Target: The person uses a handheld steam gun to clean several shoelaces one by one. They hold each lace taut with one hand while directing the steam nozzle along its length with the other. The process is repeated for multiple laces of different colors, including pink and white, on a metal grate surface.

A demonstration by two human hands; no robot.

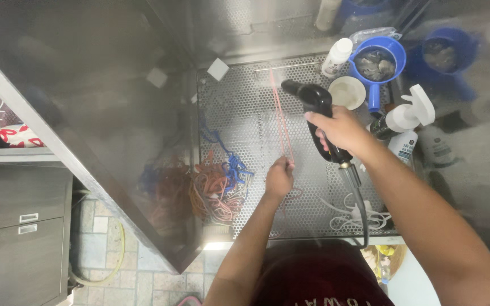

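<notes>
Slippage threatens: left hand (279,178) pinches taut red cord (282,122); right hand (341,129) clenches spray gun (317,110), whose blast could whip it free.

Black spray gun (316,107) in air, nozzle toward thin red cord (282,122) stretched taut over perforated tray.

Bare forearms, dark red shirt (white lettering)
</notes>
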